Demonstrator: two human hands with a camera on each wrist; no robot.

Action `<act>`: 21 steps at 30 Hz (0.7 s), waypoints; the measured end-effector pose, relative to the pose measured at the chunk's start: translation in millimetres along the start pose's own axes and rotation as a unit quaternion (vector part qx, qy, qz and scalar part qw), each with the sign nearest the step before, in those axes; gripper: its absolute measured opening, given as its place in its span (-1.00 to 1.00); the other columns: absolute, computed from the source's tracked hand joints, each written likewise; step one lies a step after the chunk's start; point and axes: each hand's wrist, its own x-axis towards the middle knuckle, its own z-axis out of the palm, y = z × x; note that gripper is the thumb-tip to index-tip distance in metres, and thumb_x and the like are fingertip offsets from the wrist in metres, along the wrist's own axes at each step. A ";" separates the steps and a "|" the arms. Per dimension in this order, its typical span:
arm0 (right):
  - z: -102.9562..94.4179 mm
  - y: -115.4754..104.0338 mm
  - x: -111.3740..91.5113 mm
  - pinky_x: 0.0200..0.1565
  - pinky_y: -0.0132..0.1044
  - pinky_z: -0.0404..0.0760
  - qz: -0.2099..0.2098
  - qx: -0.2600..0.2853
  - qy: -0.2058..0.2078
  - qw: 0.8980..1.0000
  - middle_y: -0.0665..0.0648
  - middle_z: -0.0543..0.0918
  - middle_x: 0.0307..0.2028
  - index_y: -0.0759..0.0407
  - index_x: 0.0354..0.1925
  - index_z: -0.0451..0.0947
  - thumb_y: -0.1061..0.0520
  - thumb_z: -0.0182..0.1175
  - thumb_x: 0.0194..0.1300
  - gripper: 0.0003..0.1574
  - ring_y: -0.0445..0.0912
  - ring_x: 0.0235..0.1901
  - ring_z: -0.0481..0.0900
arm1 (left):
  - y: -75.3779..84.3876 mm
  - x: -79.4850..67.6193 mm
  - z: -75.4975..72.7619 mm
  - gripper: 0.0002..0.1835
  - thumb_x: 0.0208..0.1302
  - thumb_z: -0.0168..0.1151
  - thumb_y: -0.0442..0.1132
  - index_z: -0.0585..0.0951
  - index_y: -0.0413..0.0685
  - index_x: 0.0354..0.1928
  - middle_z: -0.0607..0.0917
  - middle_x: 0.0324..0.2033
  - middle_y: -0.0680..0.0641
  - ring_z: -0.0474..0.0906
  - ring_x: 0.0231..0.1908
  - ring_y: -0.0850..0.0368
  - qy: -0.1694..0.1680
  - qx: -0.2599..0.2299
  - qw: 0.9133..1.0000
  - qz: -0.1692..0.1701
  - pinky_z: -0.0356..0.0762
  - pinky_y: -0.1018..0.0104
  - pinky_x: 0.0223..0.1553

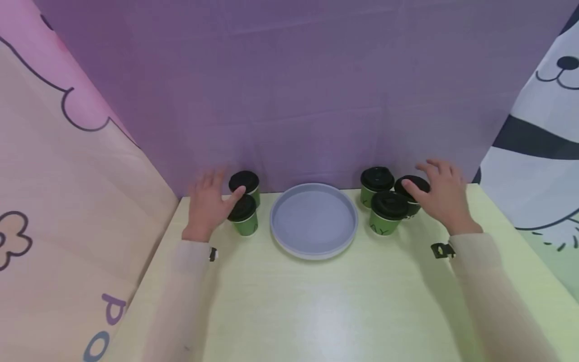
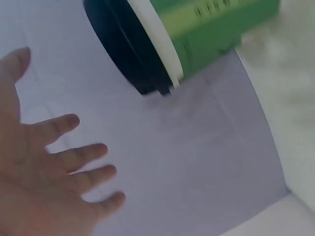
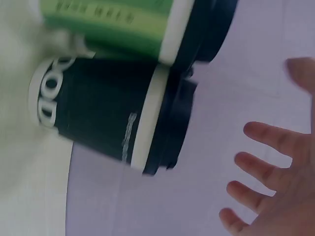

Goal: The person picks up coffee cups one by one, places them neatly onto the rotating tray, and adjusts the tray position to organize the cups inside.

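At the left, two green paper cups with black lids stand one behind the other, a rear cup (image 1: 246, 180) and a front cup (image 1: 246, 223). My left hand (image 1: 208, 207) is spread just beside them, its thumb overlapping them in the head view; the left wrist view has a cup (image 2: 216, 34) apart from the fingers (image 2: 81, 156). Three lidded cups cluster on the right: a green rear cup (image 1: 376, 180), a green front cup (image 1: 385, 221) and a dark cup (image 3: 106, 108). Beside the dark one, my right hand (image 1: 445, 198) has its fingers spread, holding nothing.
Between the two groups of cups lies a round, pale grey-blue tray (image 1: 314, 221) with a low rim. A purple cloth (image 1: 312, 100) rises behind the light wooden table (image 1: 316, 306). Printed cloths hang at the left (image 1: 68, 201) and right (image 1: 534, 166).
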 end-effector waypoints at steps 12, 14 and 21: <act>4.1 -29.3 -14.7 0.21 0.36 0.21 -0.014 0.122 0.073 0.990 0.51 0.52 0.14 0.41 0.06 0.59 0.12 0.25 0.40 -0.60 0.43 0.22 0.30 | 41.2 -21.6 14.1 -0.67 0.38 0.30 -0.08 0.70 -0.16 0.03 0.76 -0.07 -0.17 0.63 -0.01 -0.13 0.111 -0.141 0.983 0.029 0.57 -0.04 0.07; 7.3 -32.3 -15.1 0.18 0.33 0.24 -0.017 0.135 0.081 0.987 0.51 0.54 0.10 0.42 0.04 0.59 0.15 0.25 0.39 -0.62 0.42 0.19 0.33 | 47.7 -24.7 16.6 -0.69 0.38 0.30 -0.10 0.70 -0.16 0.00 0.76 -0.13 -0.15 0.64 -0.10 -0.09 0.111 -0.158 0.981 0.027 0.59 0.00 -0.02; 19.6 -36.9 -14.3 0.17 0.25 0.25 -0.025 0.165 0.100 0.981 0.49 0.57 0.03 0.45 -0.03 0.60 0.20 0.26 0.34 -0.66 0.38 0.15 0.39 | 66.9 -32.6 29.6 -0.79 0.38 0.32 -0.18 0.71 -0.11 -0.04 0.75 -0.32 -0.06 0.62 -0.36 0.11 0.085 -0.219 0.971 0.030 0.61 0.23 -0.28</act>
